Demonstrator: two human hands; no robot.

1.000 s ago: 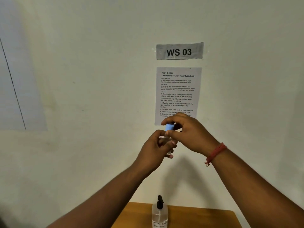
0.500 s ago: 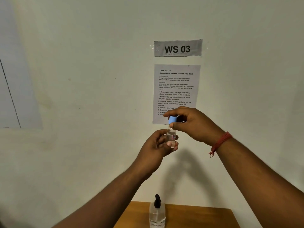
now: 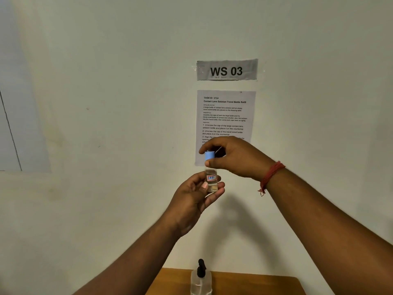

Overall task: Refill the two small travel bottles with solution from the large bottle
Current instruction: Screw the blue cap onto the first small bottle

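Large bottle (image 3: 201, 279) stands on table (image 3: 255, 284), seemingly below raised travel bottle (image 3: 211, 179).

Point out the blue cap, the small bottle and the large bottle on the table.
Blue cap (image 3: 209, 155): head view, on its side wall, between the right hand's fingertips.
Small bottle (image 3: 211, 179): head view, on its red-edged label, held by the left hand.
Large bottle (image 3: 201, 281): head view, on its clear shoulder below the black top.

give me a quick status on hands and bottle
Left hand holds small travel bottle upright, midair. Right hand fingers pinch its blue cap. Large bottle capped on table. Nothing in the way.
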